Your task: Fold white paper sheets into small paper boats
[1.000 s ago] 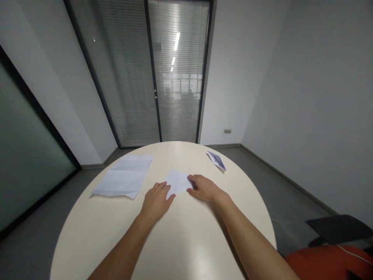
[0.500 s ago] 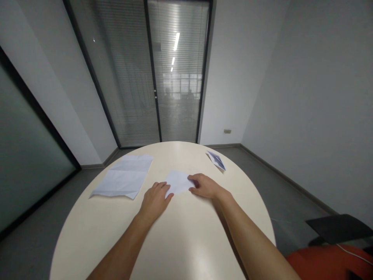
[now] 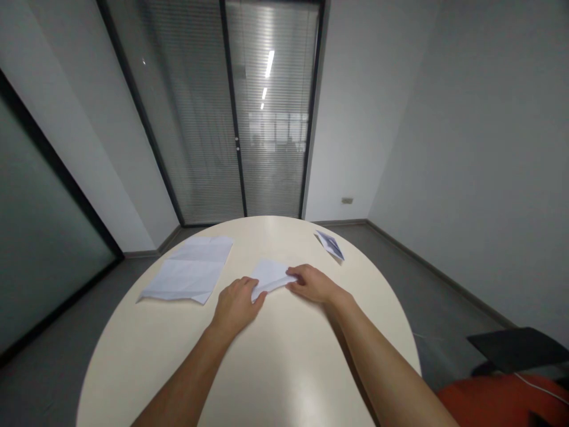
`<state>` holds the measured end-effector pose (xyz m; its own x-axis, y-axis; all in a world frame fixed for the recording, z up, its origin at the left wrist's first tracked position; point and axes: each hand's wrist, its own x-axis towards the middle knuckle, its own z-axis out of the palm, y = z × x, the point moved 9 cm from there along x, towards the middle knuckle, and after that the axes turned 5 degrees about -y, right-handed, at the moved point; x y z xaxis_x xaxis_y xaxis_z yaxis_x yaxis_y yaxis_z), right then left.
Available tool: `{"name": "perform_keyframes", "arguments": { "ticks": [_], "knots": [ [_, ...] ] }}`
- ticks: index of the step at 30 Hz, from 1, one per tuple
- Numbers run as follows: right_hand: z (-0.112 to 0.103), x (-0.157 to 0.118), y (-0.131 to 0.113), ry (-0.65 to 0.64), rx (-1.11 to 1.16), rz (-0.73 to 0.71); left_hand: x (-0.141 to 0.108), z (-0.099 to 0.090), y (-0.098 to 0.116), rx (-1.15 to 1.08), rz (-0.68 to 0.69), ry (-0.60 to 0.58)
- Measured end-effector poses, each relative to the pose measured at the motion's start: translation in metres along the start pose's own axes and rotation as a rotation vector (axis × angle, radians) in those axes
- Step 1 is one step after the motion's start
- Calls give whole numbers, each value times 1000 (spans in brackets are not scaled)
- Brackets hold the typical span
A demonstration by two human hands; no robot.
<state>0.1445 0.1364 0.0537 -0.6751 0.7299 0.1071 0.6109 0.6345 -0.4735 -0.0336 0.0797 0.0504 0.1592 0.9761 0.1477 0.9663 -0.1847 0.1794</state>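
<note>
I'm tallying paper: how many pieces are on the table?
3: a large sheet at left, a small sheet between the left hand and right hand, and a folded piece far right. Some may be hidden underneath.

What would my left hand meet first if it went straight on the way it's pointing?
Your left hand would first meet the small white paper, which it seems to be touching, though exact contact is hard to judge.

Glass partition (image 3: 40, 237), blinds (image 3: 275, 178) and round table (image 3: 267, 356) suggest an office.
</note>
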Motion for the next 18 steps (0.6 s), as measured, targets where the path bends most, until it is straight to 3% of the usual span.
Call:
{"name": "perform_keyframes", "arguments": {
  "ticks": [18],
  "knots": [
    [-5,-2,32,143,-52,237,5,3,-24,-41,-128,-5]
  ]
}}
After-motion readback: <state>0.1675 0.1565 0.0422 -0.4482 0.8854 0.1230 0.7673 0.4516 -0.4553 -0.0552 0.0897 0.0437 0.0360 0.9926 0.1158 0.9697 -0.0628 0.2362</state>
